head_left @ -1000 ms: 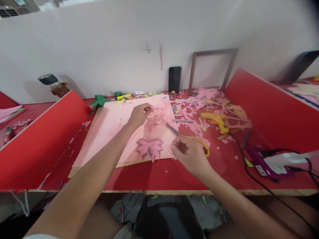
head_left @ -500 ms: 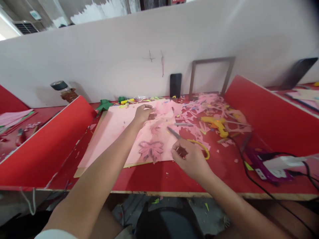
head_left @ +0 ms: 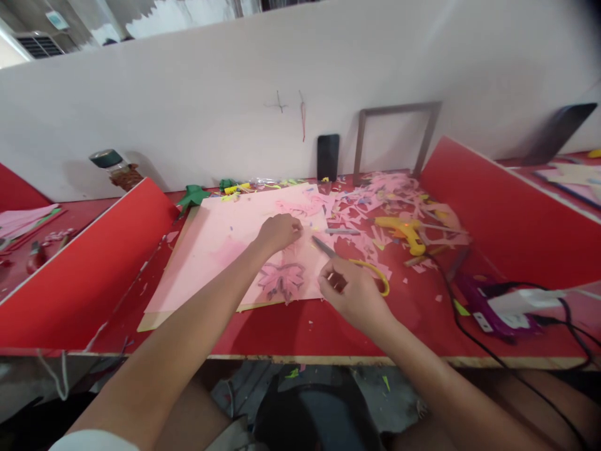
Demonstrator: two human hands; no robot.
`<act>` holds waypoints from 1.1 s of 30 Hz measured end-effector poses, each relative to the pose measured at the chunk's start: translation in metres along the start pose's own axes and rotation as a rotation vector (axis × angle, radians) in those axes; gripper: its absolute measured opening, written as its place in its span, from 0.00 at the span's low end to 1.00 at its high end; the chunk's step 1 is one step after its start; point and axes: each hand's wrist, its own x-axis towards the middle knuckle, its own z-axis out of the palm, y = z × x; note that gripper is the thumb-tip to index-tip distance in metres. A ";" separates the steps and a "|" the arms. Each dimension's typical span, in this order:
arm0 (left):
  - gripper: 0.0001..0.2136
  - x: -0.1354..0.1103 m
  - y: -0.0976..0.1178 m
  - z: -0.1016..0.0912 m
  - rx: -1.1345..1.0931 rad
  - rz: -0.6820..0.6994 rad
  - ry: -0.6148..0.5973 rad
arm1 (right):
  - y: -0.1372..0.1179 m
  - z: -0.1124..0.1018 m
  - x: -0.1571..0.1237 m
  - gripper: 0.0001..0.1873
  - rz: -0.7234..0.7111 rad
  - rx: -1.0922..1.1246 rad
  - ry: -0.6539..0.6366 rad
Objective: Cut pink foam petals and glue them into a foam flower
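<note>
My right hand (head_left: 350, 285) is closed around a pair of scissors (head_left: 323, 247) with yellow handles, the blades pointing left and away from me. My left hand (head_left: 280, 230) hovers over or rests on the pink paper (head_left: 206, 250), its fingers bent together; whatever they hold, if anything, is hidden. Close to me on the paper lies a pink butterfly-shaped cut-out (head_left: 282, 280) with a dark outline. Beyond my left hand, a loose pink scrap (head_left: 305, 205) lies on the sheet's far part.
Pink paper scraps (head_left: 385, 191) heap at the back right. A yellow glue gun (head_left: 404, 232) lies beside a purple power strip (head_left: 498, 313) with cables. A phone (head_left: 327, 156) and a brown frame (head_left: 399, 113) lean on the wall. Red dividers (head_left: 94, 263) flank the table.
My left hand has come nearer and a little right, away from the scrap at the sheet's far part. My right hand with the scissors has hardly moved.
</note>
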 end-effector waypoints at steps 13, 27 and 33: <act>0.13 0.022 -0.009 -0.012 -0.657 -0.020 0.244 | -0.007 -0.007 0.001 0.06 0.026 0.022 0.071; 0.15 -0.016 0.039 -0.013 -0.636 0.101 0.067 | 0.022 -0.009 0.100 0.06 0.224 0.401 0.239; 0.16 -0.006 0.036 -0.012 -0.726 -0.063 0.052 | 0.026 0.000 0.111 0.06 0.260 0.381 0.244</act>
